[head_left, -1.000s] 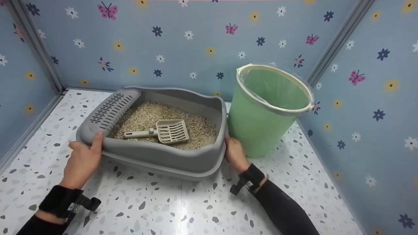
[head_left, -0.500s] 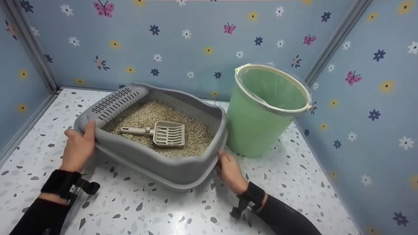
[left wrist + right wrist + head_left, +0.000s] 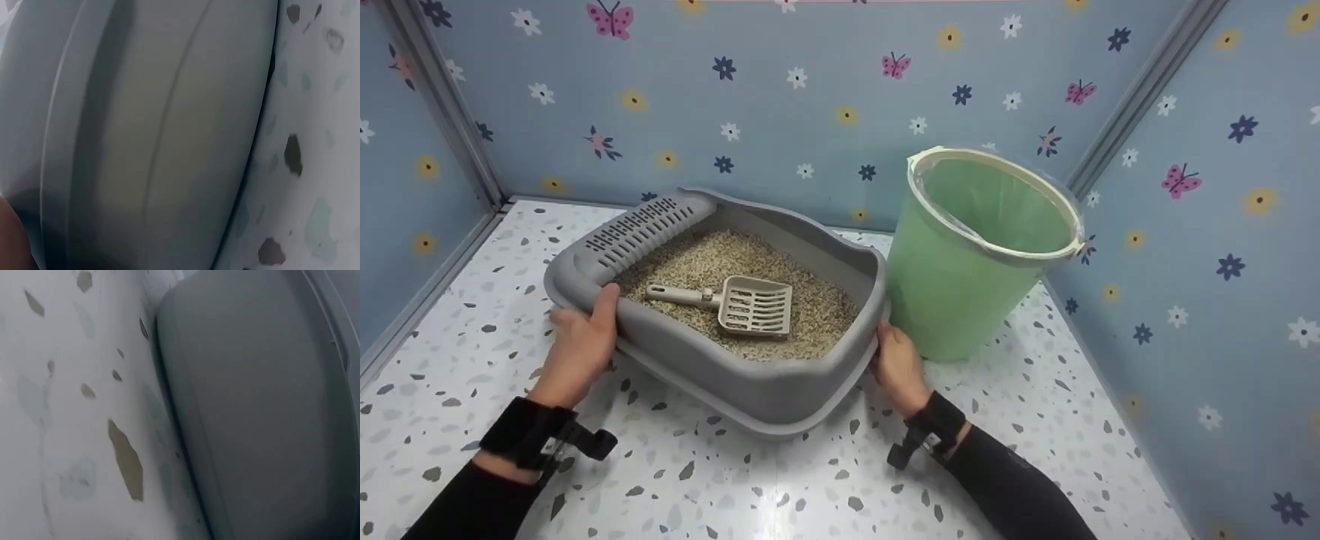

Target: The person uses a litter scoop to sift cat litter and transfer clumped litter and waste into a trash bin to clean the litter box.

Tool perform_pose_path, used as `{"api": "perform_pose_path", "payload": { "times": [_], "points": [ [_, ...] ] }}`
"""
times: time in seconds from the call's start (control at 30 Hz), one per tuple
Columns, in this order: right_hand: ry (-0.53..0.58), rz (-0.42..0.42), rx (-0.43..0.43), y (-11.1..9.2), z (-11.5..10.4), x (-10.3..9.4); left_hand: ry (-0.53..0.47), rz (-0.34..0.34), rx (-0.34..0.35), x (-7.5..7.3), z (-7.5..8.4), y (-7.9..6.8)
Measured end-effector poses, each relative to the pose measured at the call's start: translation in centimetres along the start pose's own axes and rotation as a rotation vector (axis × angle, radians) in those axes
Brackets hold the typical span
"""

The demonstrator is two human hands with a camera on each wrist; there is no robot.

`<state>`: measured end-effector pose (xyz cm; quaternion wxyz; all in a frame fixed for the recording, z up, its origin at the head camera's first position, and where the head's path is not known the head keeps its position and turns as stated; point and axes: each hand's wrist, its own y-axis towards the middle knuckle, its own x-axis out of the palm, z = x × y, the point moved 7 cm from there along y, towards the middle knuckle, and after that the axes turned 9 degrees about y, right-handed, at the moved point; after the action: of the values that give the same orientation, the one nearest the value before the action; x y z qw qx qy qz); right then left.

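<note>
My left hand grips the tray at its near left rim, thumb on top, and my right hand holds its right side. It sits on the speckled surface, a scoop lying on its litter, the green bin just beside its right end.

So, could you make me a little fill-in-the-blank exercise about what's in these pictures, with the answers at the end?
1. The bin beside the grey tray is coloured ____.
2. Between the scoop's handle and its slotted head, the part nearer the bin is the ____.
3. Of the two on the tray, the grip nearer the bin is the person's ____ one.
4. The printed insects on the wall are ____.

Missing words: green; slotted head; right; butterflies.
</note>
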<state>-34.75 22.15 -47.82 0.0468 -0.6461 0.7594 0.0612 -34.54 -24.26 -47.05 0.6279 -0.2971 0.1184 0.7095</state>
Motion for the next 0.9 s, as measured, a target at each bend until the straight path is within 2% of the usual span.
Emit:
{"api": "perform_pose_path", "payload": {
  "times": [0.1,0.17,0.23,0.3,0.37,0.5,0.6,0.73,0.9],
  "points": [
    [0.019,-0.035,-0.042,-1.8,-0.2,0.7,-0.004,0.019,0.018,-0.6,-0.2,1.3],
    [0.114,-0.111,-0.037,-3.0,0.0,1.4,-0.031,0.015,0.024,-0.8,-0.3,2.0],
    [0.195,-0.182,-0.027,-3.8,0.1,1.9,-0.054,-0.003,0.023,-0.8,-0.3,2.2],
    [0.237,-0.216,-0.017,-4.0,0.1,1.9,-0.071,-0.033,0.022,-0.5,0.1,1.7],
    [0.256,-0.199,-0.006,-3.3,0.2,1.5,-0.073,-0.065,0.033,0.1,0.9,0.6],
    [0.25,-0.092,0.012,-0.9,0.4,0.1,-0.078,-0.16,0.035,1.8,2.2,-1.5],
    [0.225,-0.042,0.019,0.3,0.5,-0.4,-0.101,-0.187,0.032,2.7,2.6,-2.3],
    [0.163,-0.025,0.003,0.3,0.5,-0.5,-0.118,-0.17,0.048,2.9,2.8,-2.2],
    [0.125,-0.021,-0.022,-1.6,0.6,-0.3,-0.116,-0.13,0.067,2.2,2.9,-1.0]
  ]
}}
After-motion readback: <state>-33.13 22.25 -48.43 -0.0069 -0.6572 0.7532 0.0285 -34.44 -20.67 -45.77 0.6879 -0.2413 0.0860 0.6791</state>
